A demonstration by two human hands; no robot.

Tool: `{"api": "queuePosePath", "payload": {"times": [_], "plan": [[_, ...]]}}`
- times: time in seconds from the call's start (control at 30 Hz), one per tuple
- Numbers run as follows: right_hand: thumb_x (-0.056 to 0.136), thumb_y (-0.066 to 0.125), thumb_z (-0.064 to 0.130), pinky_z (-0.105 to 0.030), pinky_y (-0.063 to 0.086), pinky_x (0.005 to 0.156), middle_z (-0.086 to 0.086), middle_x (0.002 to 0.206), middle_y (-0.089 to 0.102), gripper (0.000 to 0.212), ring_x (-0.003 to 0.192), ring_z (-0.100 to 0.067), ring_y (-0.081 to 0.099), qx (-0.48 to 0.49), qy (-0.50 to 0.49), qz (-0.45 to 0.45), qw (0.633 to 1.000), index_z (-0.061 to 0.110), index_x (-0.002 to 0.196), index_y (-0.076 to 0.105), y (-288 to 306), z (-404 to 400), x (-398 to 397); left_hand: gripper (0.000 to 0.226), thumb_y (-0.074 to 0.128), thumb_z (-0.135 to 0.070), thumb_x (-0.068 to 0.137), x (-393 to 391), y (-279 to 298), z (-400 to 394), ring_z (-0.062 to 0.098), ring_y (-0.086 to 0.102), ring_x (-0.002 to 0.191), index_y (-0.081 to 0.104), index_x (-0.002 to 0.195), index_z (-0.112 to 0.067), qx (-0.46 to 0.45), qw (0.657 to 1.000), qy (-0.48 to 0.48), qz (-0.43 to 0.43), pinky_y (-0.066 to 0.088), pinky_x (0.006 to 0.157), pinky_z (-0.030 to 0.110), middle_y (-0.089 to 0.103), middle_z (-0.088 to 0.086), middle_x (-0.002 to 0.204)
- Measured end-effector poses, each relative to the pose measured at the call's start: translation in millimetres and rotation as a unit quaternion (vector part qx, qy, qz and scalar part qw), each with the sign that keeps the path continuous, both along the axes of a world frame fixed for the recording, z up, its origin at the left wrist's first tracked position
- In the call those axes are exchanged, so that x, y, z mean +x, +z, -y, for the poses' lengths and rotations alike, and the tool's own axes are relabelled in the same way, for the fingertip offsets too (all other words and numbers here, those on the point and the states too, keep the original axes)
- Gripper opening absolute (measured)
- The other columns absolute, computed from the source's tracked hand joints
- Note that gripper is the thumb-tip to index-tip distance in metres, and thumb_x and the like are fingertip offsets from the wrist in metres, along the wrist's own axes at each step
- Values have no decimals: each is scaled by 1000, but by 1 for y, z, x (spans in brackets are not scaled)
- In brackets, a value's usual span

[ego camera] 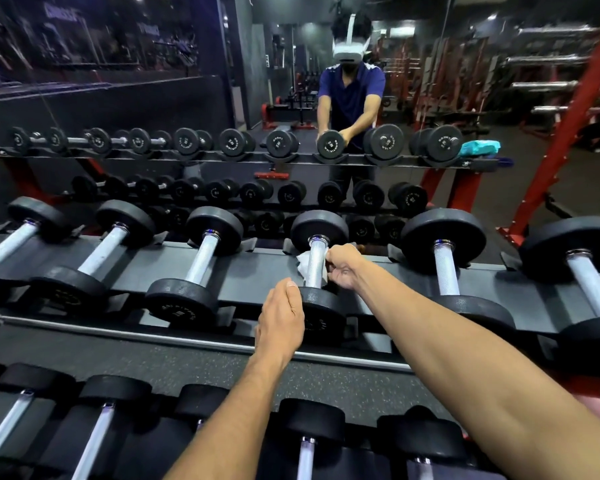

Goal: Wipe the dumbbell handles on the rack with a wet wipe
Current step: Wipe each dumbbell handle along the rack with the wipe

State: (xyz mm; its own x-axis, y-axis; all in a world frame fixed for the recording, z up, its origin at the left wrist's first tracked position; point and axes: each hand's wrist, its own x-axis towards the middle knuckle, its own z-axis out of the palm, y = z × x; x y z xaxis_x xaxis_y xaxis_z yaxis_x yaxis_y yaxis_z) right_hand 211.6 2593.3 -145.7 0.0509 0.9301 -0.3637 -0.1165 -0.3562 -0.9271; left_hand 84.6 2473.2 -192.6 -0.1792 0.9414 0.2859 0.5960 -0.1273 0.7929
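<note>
Across the gym wall, a large mirror (430,81) is reflecting the room: red steel frames and chrome bars at the right, a dim blue-lit area at the left, and a person in a blue shirt wearing a white headset. Below it, a dark metal dumbbell rack with red supports (257,258) is stretching from left to right in tiers, over speckled black rubber flooring (187,362).

On the upper tier, 6 black round-headed dumbbells with knurled silver handles are lying in cradles, handles pointing away from the viewer. At the left, 3 of them are sitting untouched. The 4th black dumbbell with a knurled silver handle (316,263) is sitting near the middle of the tier. The left hand (282,318) is resting, fingers loosely curved and holding nothing else, against that dumbbell's near head. A crumpled white wet wipe (303,263) is wrapping around the handle, showing mostly on its left side. The right hand (342,266) is closing on the wipe from the right, pinching it against the handle. Farther right, 2 bigger dumbbells are lying untouched.

Reflected in the mirror at the rack's right end, a teal wipe packet (480,148) is lying.
</note>
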Motion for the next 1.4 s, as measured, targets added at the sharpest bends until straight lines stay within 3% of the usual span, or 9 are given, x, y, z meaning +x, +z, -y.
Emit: {"api": "queuePosePath", "payload": {"times": [0.13,0.43,0.53,0.73,0.83,1.0,1.13,1.27,1.4], "plan": [[98,32,-2,-34,51,55,-18,99,63,25,75,-22,56,-56,38,-48,997,-5,104,56,-16,3,6,38,20,-38,104,1,0,1,19,52,85,48,87,-20,-4,1000,-8,-9,41,79,38,56,-4,85],[101,21,60,-31,46,56,-8,65,57,72,54,-19,54,-91,51,-188,977,-1,96,59,-11,-5,2,37,19,-39,103,1,1,1,19,49,82,43,81,-22,4,1000,-3,-8,38,77,37,52,-5,81],[102,24,59,-38,60,59,-18,96,70,77,69,-28,71,-78,64,-250,963,-8,119,57,-6,1,2,37,21,-36,105,1,0,1,20,51,83,45,84,-19,-2,1000,1,-8,41,79,40,54,-4,82],[85,29,83,-35,56,92,-18,118,69,97,103,-26,68,-70,204,-44,975,-1,122,62,-29,17,13,38,19,-40,104,2,4,3,19,53,86,48,88,-23,-19,1000,5,-9,43,78,39,56,-3,88],[95,25,72,-22,46,49,-5,71,61,80,53,-11,55,-68,191,31,979,1,103,61,-21,25,15,37,19,-41,103,3,5,3,20,51,82,43,82,-24,-19,1000,6,-7,43,77,42,55,-1,84],[88,44,4,-23,26,47,0,55,36,25,40,-10,28,43,107,129,985,17,66,43,-16,19,17,35,17,-42,101,4,4,3,19,46,76,35,75,-27,-21,1000,14,-6,42,75,43,48,-2,78],[76,53,1,-33,35,55,-3,48,35,37,53,-23,34,219,72,406,884,15,47,35,-1,18,9,34,21,-37,104,4,5,3,19,45,76,33,74,-27,-19,1000,15,-1,38,75,40,46,-5,76],[87,57,5,-28,36,71,-2,82,48,12,87,-23,45,351,157,574,723,6,83,68,0,11,3,34,21,-36,104,4,7,5,21,47,81,36,76,-26,-20,1000,14,1,39,77,40,49,-4,80],[89,55,13,-37,47,89,1,110,57,24,101,-24,47,389,295,663,567,17,102,74,4,-6,8,33,21,-37,104,4,4,3,18,49,83,39,79,-28,-17,1000,12,-2,35,77,35,52,-5,84]]}}
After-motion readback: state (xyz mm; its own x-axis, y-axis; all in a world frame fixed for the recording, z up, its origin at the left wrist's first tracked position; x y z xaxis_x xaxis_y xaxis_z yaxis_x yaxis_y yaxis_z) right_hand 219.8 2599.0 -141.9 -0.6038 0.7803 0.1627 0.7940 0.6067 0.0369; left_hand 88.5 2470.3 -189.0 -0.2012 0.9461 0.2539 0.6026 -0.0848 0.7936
